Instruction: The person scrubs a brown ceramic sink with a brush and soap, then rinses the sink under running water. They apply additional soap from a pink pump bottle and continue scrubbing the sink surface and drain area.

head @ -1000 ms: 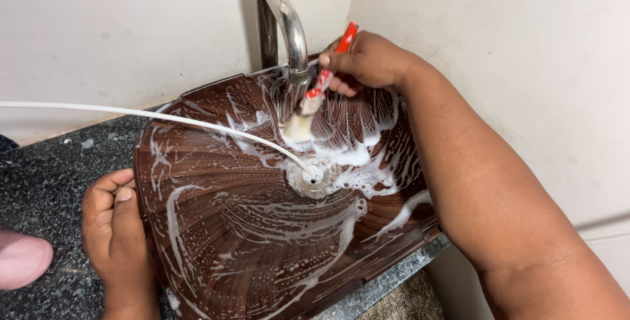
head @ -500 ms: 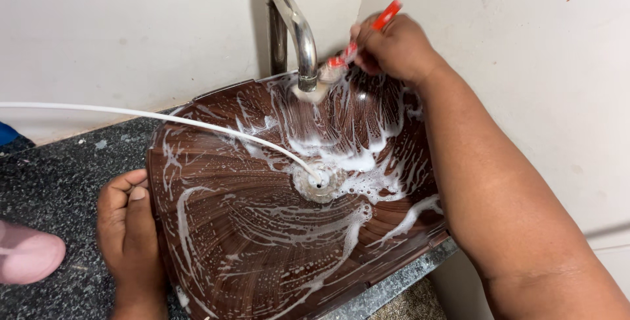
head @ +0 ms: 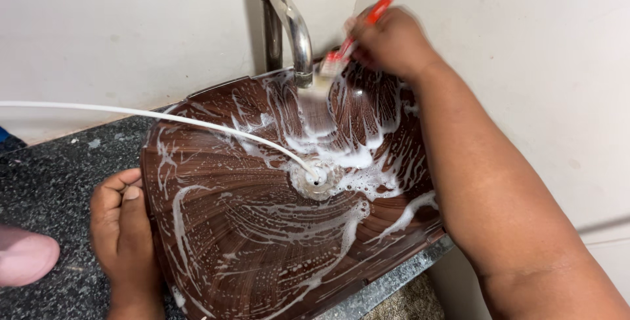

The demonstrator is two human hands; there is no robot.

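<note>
The wall [head: 118, 38] fills the top of the view from 9 to 3 o'clock, pale and plain, with a corner running down at about 1 o'clock. Below it at 8 o'clock lies the dark speckled counter [head: 46, 176].

The brown basin [head: 262, 254] takes up the centre, ribbed like a shell and streaked with white foam [head: 341, 156]. Its drain [head: 316, 179] sits near the middle, ringed by suds.

The right arm [head: 499, 189] comes in from 4 o'clock and crosses the basin's right edge toward 12 o'clock. The right hand [head: 392, 41] is closed around the red handle of a brush [head: 348, 41], blurred by motion. The bristle end points down and left, just beside the spout's mouth, above the basin's back wall at 12 o'clock; whether it touches the spout cannot be told.

The left hand [head: 125, 228] is at 8 o'clock, fingers curled, resting on the counter against the basin's left rim with the thumb along the edge.

The chrome tap [head: 292, 25] rises at 12 o'clock and bends over the basin.

A thin white tube [head: 151, 115] runs from the left edge at 9 o'clock across the rim and ends at the drain.

A pink rounded thing [head: 23, 258] shows partly at the left edge near 8 o'clock; what it is cannot be told.
</note>
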